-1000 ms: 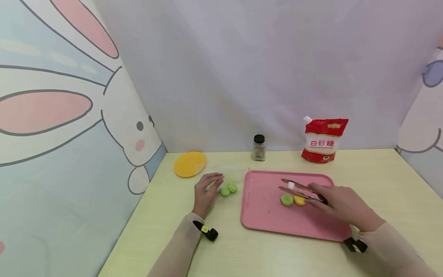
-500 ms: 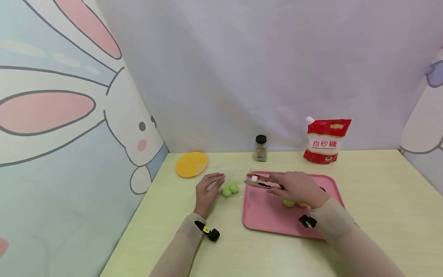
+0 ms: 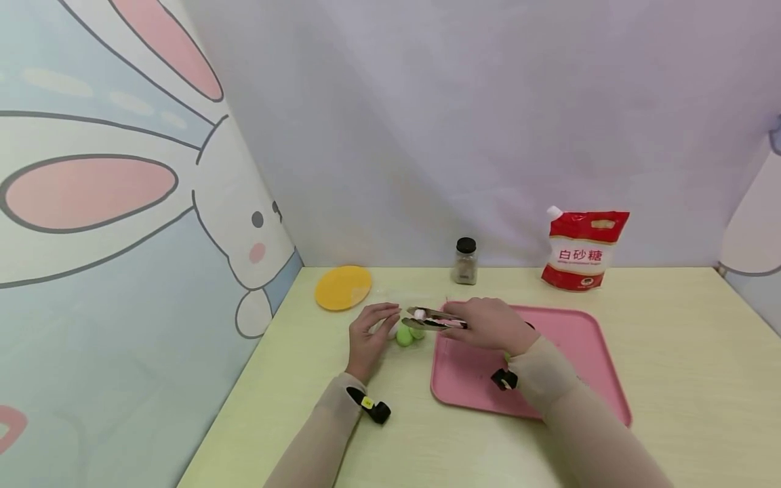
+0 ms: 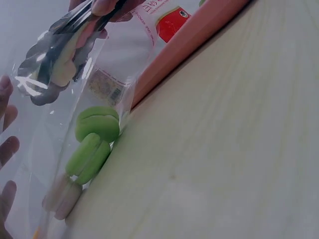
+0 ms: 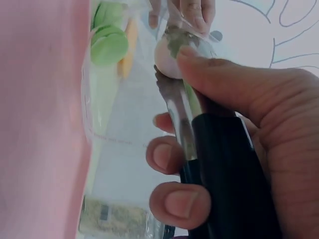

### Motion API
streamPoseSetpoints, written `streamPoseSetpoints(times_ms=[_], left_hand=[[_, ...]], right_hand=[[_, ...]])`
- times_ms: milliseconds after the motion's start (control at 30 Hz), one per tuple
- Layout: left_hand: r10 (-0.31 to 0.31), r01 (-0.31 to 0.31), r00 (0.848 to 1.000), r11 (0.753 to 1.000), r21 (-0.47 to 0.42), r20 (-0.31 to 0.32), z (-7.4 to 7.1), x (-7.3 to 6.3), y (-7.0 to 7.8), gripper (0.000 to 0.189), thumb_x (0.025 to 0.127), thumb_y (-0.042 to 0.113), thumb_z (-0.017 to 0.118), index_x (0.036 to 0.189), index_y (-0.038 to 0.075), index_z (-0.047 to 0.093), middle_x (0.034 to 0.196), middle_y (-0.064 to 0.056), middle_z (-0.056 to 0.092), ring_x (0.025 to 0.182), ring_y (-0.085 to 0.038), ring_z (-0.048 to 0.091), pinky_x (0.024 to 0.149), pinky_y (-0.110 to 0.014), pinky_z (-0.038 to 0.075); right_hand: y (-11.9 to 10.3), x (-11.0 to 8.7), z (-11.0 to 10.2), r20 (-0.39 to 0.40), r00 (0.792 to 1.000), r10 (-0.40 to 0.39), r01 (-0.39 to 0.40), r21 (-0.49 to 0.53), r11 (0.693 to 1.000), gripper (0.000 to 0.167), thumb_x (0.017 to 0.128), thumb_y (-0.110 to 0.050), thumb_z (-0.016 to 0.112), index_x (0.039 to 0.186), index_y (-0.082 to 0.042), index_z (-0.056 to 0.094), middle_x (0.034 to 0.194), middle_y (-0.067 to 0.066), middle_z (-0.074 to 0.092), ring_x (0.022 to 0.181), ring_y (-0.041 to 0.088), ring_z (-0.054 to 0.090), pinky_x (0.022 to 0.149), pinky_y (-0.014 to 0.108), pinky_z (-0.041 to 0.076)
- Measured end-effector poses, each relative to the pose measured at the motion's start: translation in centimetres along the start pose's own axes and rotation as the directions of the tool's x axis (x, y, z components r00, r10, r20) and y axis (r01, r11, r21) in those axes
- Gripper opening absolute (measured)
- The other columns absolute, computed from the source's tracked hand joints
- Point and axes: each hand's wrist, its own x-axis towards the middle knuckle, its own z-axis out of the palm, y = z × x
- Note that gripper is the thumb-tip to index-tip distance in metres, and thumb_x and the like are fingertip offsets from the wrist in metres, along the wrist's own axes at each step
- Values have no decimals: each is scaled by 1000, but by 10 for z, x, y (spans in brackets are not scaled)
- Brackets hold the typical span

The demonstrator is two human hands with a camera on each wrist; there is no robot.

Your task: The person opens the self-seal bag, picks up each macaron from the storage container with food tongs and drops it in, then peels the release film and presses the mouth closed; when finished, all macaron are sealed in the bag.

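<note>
My left hand (image 3: 369, 342) holds the edge of a clear plastic bag (image 4: 50, 124) lying on the table. Inside it are two green macarons (image 4: 97, 123) and a pale pinkish macaron (image 4: 62, 196). My right hand (image 3: 488, 324) grips metal tongs (image 5: 227, 164) with black handles. Between the scalloped tong tips is a pale macaron (image 5: 167, 57). In the left wrist view, the tips and this macaron show through the bag's film, above the green macarons. In the head view they point at my left fingertips.
A pink tray (image 3: 579, 339) lies under my right forearm, a green macaron on it mostly covered. Behind stand a small black-lidded jar (image 3: 466, 263) and a red-and-white sugar pouch (image 3: 582, 251). A yellow plate (image 3: 343, 287) lies at the back left.
My right hand has moved left from over the tray to the bag, carrying the pale macaron in the tongs. My left hand has stayed at the bag.
</note>
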Motion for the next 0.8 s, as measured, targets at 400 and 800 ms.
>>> streamPoseSetpoints(times_ms=[400, 800], left_hand=[[20, -20, 1000, 1000, -20, 15, 0, 4, -1, 19, 88, -3, 74, 106, 4, 78, 112, -11, 72, 106, -28, 66, 96, -34, 53], [30, -30, 1000, 999, -17, 7, 0, 2, 2, 21, 86, -7, 75, 105, 1, 77, 111, -15, 72, 105, -31, 66, 96, -32, 53]], right_hand=[[-4, 16, 21, -66, 998, 11, -13, -37, 999, 29, 92, -44, 72, 103, -18, 66, 75, -12, 58, 53, 8, 47, 46, 32, 41], [-9, 18, 26, -83, 996, 12, -16, -49, 999, 27, 92, -45, 71, 97, -20, 64, 71, -11, 56, 50, 6, 46, 43, 30, 40]])
